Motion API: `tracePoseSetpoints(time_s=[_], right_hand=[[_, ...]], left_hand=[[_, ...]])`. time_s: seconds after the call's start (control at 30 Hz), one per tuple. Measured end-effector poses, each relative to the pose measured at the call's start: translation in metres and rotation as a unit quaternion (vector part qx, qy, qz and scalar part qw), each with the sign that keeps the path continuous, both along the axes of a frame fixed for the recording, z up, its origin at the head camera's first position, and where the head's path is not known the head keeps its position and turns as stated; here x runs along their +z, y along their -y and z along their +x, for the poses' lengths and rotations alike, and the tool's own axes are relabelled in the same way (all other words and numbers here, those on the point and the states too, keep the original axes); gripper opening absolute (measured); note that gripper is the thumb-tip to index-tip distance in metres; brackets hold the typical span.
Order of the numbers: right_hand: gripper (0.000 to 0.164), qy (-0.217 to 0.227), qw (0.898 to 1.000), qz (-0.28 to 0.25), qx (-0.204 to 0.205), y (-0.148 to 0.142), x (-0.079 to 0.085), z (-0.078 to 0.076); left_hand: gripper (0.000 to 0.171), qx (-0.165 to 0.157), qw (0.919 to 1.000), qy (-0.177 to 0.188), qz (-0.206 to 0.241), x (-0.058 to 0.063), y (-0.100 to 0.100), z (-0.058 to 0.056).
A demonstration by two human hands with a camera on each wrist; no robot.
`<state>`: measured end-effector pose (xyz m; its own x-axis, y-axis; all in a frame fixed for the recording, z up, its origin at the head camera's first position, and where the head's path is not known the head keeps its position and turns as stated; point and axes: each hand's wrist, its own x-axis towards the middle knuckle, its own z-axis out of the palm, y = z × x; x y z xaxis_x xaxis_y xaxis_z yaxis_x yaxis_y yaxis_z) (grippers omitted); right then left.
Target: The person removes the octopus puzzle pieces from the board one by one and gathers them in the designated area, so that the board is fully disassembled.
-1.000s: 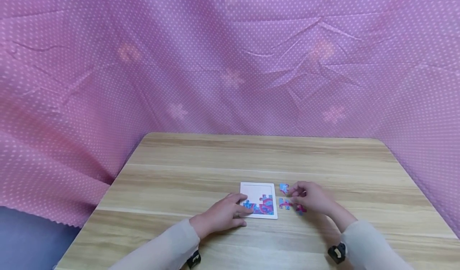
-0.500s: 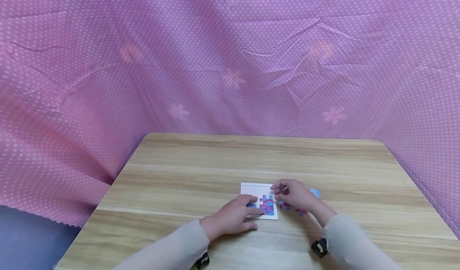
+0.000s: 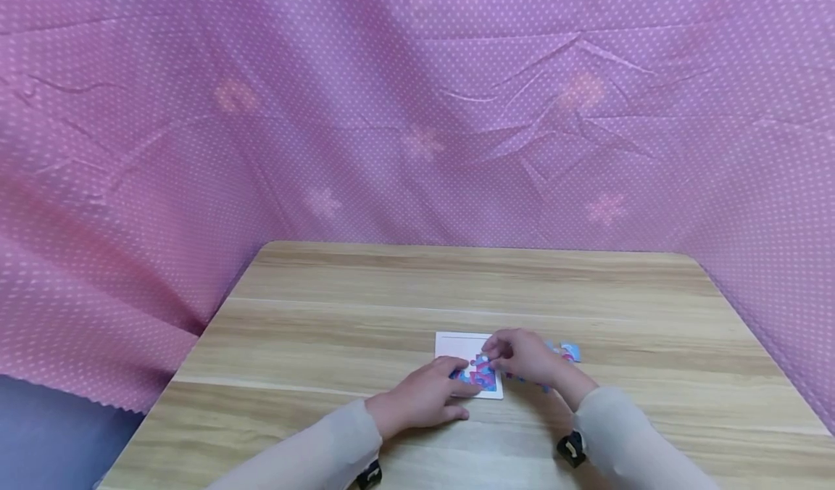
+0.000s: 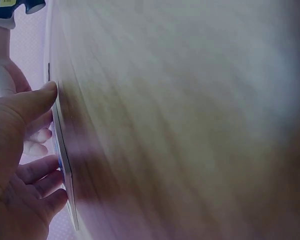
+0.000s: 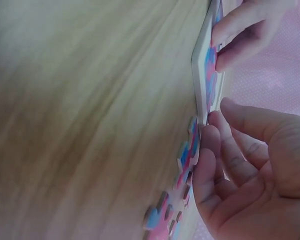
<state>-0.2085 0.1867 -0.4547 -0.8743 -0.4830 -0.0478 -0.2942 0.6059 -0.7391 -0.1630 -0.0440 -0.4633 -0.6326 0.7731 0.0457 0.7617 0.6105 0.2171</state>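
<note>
Puzzle tray (image 3: 459, 343), lower centre of frame, is touched by left hand (image 3: 424, 397), fingers (image 3: 462, 388) relaxed; grasp by right hand (image 3: 530, 357) cannot be told

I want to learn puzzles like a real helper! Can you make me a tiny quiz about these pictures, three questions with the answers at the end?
1. Pick one: on which side of the white tray are the loose puzzle pieces?
A) left
B) right
C) far side

2. True or false: pieces already cover the whole inside of the white tray.

3. Fill in the blank: the pink cloth behind the wooden table has lots of small ____ dots.

Key:
1. B, on the side where the right hand is.
2. False. A bare white part shows toward the far side.
3. White.
</note>
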Motion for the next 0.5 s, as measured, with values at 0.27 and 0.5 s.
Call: tracePoseSetpoints(time_s=[0.27,0.5], right_hand=[[0.021,0.012,1.0,0.006,-0.027,0.011,-0.001,-0.008],[0.017,0.013,0.999,0.0,-0.031,0.018,-0.002,-0.015]], left_hand=[[0.04,-0.011,0.9999,0.001,0.002,0.0,0.01,-0.011],[0.04,-0.024,0.9997,-0.002,0.005,-0.001,0.017,-0.021]])
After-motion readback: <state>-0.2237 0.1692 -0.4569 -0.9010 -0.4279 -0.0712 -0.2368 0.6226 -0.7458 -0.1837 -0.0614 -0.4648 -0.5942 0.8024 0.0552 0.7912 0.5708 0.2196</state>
